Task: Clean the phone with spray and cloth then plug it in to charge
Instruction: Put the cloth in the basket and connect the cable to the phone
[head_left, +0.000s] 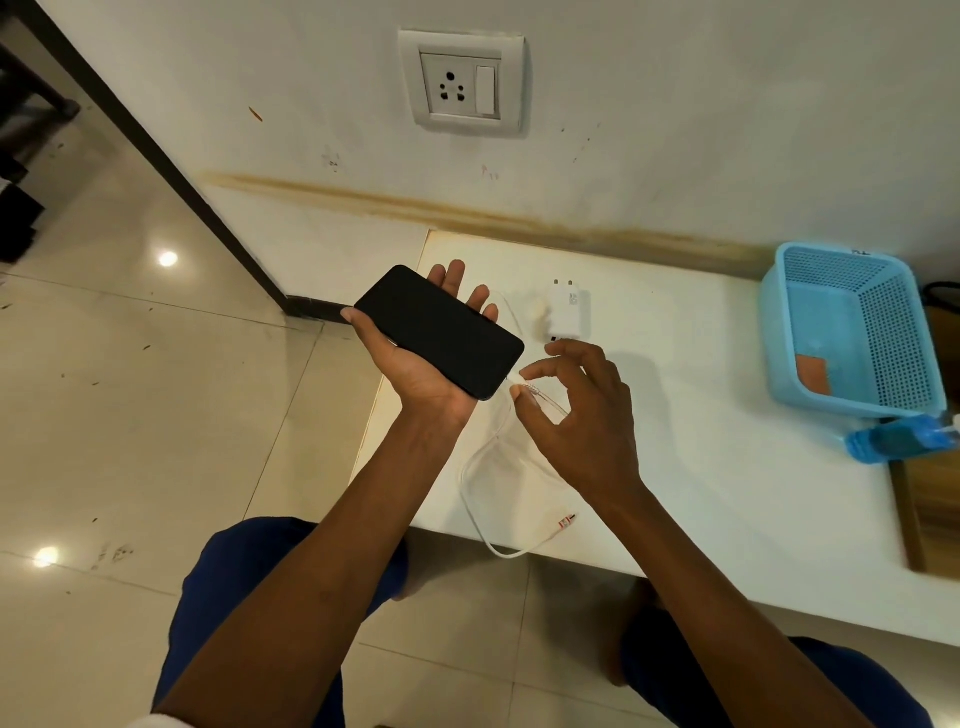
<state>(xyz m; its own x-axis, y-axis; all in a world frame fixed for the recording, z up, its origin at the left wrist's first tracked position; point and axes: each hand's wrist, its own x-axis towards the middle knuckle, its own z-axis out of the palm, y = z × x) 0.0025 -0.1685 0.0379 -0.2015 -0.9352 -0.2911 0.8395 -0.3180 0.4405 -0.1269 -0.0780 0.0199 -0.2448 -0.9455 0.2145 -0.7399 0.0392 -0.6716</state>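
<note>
I hold the phone (439, 331) screen-up on my left hand (415, 364), palm open beneath it, fingers spread past its far edge rather than curled round it, thumb along its left edge. It rests more than it is gripped. Its long axis runs from its far-left corner down to its near-right end, and that near-right end, where I judge the charging port to be, points straight at my right hand (576, 410).

My right hand sits just beside that end of the phone. Thumb and forefinger are pinched on the plug of the white cable (498, 519), the other fingers loosely fanned. The plug tip lies right at the phone's edge; I cannot tell whether it is already seated or only touching.

From the phone, the cable loops toward me over the edge of the white table (727, 467). The white charger (569, 314) lies flat on the table just beyond the phone's right end, not in the wall socket (460, 85) above.

The push should run along the phone's long axis, up and left, with my left palm bracing against it. The right hand is nearer the port.
</note>
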